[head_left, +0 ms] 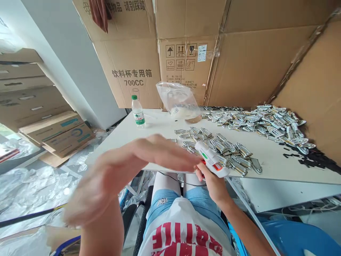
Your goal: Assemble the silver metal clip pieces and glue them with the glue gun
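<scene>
My left hand [128, 160] is raised close to the camera, blurred, its fingers stretched out towards the right and nothing visible in them. Its fingertips overlap the view of my right hand [209, 176], so I cannot tell whether they touch. My right hand is closed around a white handheld tool [209, 156] with orange parts and a green mark, held over the table's front edge. Beneath and around the tool lies a loose group of small flat metal pieces [241, 163], silver and gold coloured with pointed ends.
A larger heap of similar pieces [279, 124] fills the table's back right, near black scraps [306, 156]. Behind, cardboard sheets [138, 53] form a wall. A water bottle [137, 112] and a clear plastic bag [177, 99] stand at the back. A thin black cable [173, 177] crosses my lap.
</scene>
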Available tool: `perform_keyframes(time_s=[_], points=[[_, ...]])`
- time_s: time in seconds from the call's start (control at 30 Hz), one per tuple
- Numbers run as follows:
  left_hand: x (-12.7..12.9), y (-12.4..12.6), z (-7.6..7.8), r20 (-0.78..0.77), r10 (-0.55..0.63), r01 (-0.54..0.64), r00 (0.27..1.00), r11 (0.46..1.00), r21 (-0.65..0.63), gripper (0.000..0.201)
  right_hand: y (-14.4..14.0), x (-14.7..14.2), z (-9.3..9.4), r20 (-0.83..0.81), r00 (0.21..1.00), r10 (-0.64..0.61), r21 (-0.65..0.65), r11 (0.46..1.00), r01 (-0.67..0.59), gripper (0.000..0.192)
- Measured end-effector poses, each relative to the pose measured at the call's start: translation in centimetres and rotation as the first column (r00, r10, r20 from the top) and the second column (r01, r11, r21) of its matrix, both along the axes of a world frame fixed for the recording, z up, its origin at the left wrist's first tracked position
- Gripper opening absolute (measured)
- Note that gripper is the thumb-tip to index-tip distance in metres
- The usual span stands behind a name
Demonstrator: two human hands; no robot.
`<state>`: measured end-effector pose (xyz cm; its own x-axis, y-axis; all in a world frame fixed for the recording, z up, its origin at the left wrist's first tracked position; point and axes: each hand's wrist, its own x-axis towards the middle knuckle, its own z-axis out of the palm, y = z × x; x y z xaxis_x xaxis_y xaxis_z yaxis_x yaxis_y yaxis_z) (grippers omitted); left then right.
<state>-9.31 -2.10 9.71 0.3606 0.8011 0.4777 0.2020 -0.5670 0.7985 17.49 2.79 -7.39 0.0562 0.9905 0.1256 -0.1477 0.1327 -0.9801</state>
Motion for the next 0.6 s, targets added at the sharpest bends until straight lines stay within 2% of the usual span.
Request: perform_keyframes(time_s=[0.03, 0.07, 0.13, 0.17, 0.23, 0.3, 0.33, 0.43, 0.6], points=[[-0.1, 0.7, -0.3, -0.088, -0.121, 0.122, 0.989, 0.993, 0.0, 0.056, 0.0, 0.1, -0.1, -0.007, 1.0, 0.004, -0.009, 1.0, -0.004, 0.04], [-0.3, 1.6, -1.0, -0.182, -0.152, 0.15, 0.971, 0.988, -0.025, 0.05, 0.1, 0.1, -0.2, -0.016, 1.0, 0.01, -0.016, 1.0, -0.01, 0.041], [-1.4, 4.1, -3.3, -0.376, 0.039, -0.066, 0.926, 0.996, -0.059, 0.045, 0.2, 0.2, -0.4, -0.036, 0.999, 0.022, -0.024, 0.999, -0.023, 0.041], [-2.2, 5.4, -4.8, -0.431, 0.184, -0.219, 0.883, 0.975, -0.032, 0.044, 0.2, 0.3, -0.5, -0.04, 0.999, 0.032, -0.027, 0.999, -0.033, 0.041], [-3.8, 8.1, -8.2, -0.566, 0.418, -0.5, 0.711, 0.866, 0.011, 0.043, 0.3, 0.3, -0.6, -0.036, 0.998, 0.052, -0.028, 0.998, -0.053, 0.04], [-5.1, 10.2, -11.3, -0.727, 0.473, -0.655, 0.498, 0.754, 0.041, 0.041, 0.3, 0.2, -0.7, -0.017, 0.998, 0.066, -0.022, 0.998, -0.066, 0.04], [-5.5, 10.9, -12.5, -0.758, 0.47, -0.683, 0.452, 0.729, 0.045, 0.04, 0.3, 0.2, -0.7, -0.006, 0.998, 0.068, -0.019, 0.997, -0.068, 0.04], [-6.1, 12.2, -14.8, -0.789, 0.483, -0.733, 0.379, 0.678, 0.062, 0.04, 0.3, 0.1, -0.9, 0.01, 0.997, 0.072, -0.015, 0.997, -0.072, 0.04], [-6.1, 12.8, -15.9, -0.78, 0.52, -0.773, 0.347, 0.63, 0.076, 0.044, 0.2, 0.0, -1.0, 0.015, 0.997, 0.074, -0.027, 0.997, -0.074, 0.043]])
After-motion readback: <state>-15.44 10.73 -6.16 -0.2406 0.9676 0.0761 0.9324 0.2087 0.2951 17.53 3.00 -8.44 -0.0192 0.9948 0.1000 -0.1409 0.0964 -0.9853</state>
